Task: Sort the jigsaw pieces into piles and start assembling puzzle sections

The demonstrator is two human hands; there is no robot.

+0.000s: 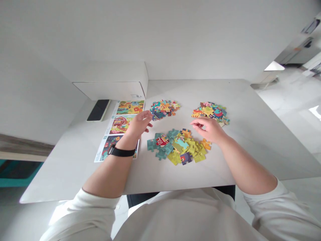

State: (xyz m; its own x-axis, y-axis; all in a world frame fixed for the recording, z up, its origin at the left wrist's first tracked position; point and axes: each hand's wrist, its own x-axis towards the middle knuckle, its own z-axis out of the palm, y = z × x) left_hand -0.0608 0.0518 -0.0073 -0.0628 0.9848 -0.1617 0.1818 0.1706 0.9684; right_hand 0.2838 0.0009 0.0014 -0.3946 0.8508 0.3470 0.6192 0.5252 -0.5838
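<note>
My left hand (140, 124) hovers by the left edge of the back-left puzzle pile (167, 107), its fingers apart and nothing visible in them. A black band (122, 152) circles that wrist. My right hand (210, 129) is over the near edge of the back-right puzzle pile (210, 110), partly covering it. Its fingers are loosely bent, with no piece showing between them. Closest to me spreads a larger heap of teal and yellow-green puzzle pieces (192, 146). A red barn piece (162, 141) lies on its left part, and a dark purple piece (186, 158) at its front edge.
Left of the piles lies a printed picture sheet (122, 124) with three scenes, partly under my left forearm. Beyond it are a phone (98, 110) and a white box (110, 80) against the wall. The white table (260, 147) has its right edge beside a lighter floor.
</note>
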